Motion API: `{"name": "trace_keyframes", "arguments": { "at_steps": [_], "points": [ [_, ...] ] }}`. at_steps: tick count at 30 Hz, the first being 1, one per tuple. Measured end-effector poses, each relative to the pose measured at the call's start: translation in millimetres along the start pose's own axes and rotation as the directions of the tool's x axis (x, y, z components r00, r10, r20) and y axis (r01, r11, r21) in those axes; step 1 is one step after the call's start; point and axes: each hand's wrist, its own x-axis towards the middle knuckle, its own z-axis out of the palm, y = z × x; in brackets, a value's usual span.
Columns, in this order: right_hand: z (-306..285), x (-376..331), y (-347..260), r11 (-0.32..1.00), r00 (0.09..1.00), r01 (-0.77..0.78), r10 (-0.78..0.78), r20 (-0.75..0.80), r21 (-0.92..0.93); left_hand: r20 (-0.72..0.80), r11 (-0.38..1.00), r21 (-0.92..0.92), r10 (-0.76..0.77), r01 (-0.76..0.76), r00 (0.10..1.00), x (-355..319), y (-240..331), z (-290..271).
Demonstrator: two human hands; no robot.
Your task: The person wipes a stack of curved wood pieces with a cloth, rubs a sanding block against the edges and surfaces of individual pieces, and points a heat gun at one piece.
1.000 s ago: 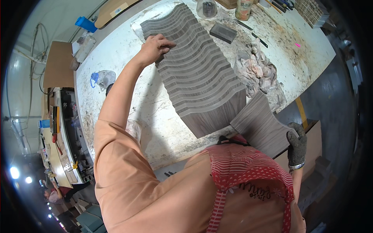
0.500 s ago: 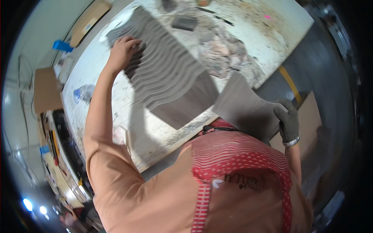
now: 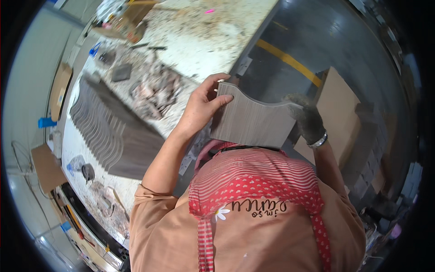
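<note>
Apron (image 3: 258, 177) fills the near view. Just beyond it both hands carry a stack of grey wavy-edged panels (image 3: 253, 120), held off the bench over the floor. Left hand (image 3: 201, 106) bare, fingers clamped on the stack's left end, thumb on top. Right hand (image 3: 308, 120) gloved, gripping the right end; its fingers are hard to make out. Best to keep the stack level and squeezed from both ends so the pieces don't slide. Further out: fanned row of the same panels (image 3: 104, 127) on the bench (image 3: 204, 36). Stack underside hidden
</note>
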Motion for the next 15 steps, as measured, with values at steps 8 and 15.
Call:
{"name": "trace_keyframes", "arguments": {
  "at_steps": [8, 15],
  "points": [
    [-124.8, 2.4, 57.6, 0.988, 0.98, -0.109, 0.125, -0.155, 0.11, 0.141, 0.996, 0.041, 0.075, -0.082, 0.987, 106.1, 4.0, 113.9],
    [-190.1, 6.7, 106.6, 0.986, 0.944, -0.087, 0.127, -0.304, 0.142, 0.298, 0.993, 0.113, 0.004, -0.039, 0.955, 195.0, 9.1, 181.0]
  ]
}}
